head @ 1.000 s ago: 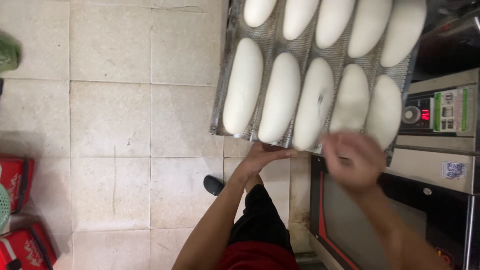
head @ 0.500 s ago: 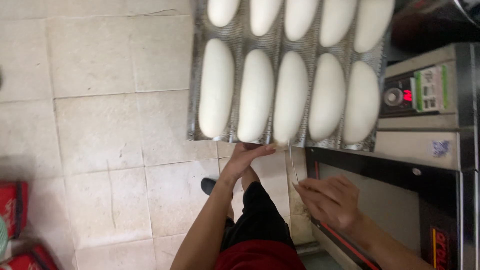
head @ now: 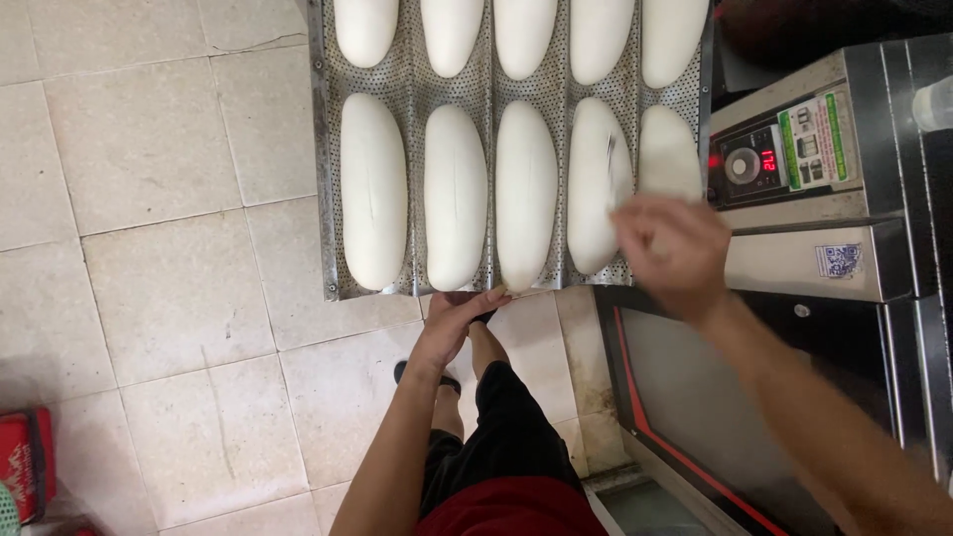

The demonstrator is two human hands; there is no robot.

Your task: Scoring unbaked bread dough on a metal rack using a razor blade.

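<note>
- Head view, nearest: the person's dark trousers (head: 506, 437) and red top sit at the bottom edge, above a pale tiled floor (head: 169, 298).
- The left hand (head: 452, 323) reaches forward and grips the near edge of a perforated metal tray (head: 328, 199), thumb on top at the rim, just below the middle dough loaf (head: 525, 194).
- The right hand (head: 673, 248) is blurred, raised over the tray's right end; its fingers are curled, and whether it pinches a thin blade I cannot tell. A thin pale sliver shows on the fourth loaf (head: 600, 184) just beside it.
- The tray carries long white loaves in channels, five in the near row, more beyond.
- To the right stands an oven (head: 844, 328) with a control panel (head: 784, 149).
- A red crate (head: 25, 462) lies at the lower left.
</note>
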